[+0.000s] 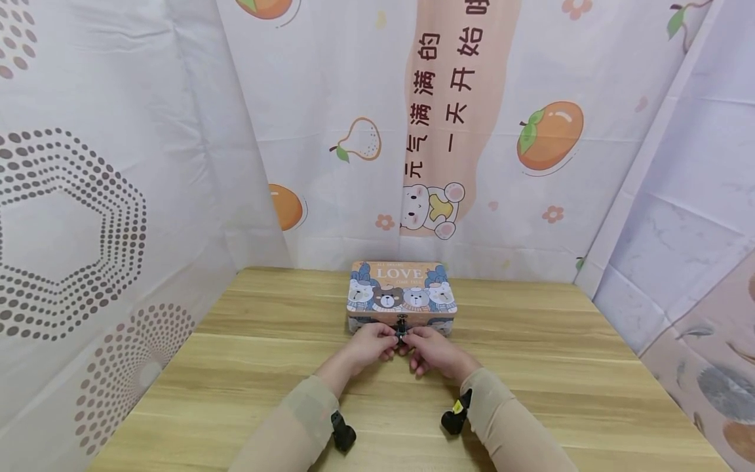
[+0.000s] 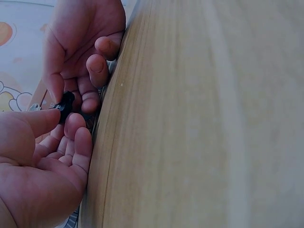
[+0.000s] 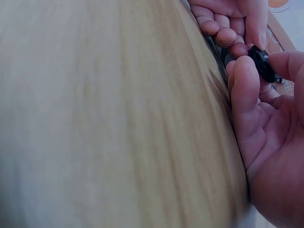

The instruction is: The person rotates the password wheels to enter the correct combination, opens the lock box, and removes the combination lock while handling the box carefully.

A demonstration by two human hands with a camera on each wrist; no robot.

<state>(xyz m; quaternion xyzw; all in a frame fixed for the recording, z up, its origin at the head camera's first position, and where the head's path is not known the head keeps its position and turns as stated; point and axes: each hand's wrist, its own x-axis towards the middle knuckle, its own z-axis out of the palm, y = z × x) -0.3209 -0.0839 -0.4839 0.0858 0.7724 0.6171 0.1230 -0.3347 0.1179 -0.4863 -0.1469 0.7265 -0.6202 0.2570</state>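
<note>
A rectangular box with cartoon bears and the word LOVE on its lid [image 1: 403,286] sits closed at the far side of the table, a metal clasp at its front. Just in front of the clasp, a small black object [image 2: 66,106] [image 3: 263,63] is pinched between thumbs and fingers of both hands. The left hand [image 1: 370,343] [image 2: 42,166] holds it from the left, the right hand [image 1: 435,351] [image 3: 275,128] from the right. Their fingertips nearly meet, and the remaining fingers curl beneath. Exactly what the black object is cannot be told, as fingers cover part of it.
The wooden table [image 1: 265,367] reaches back to a hanging cloth [image 1: 330,216] printed with fruit and writing. More patterned cloths hang at the left [image 1: 177,164] and right [image 1: 678,229]. Small black devices are strapped at both wrists.
</note>
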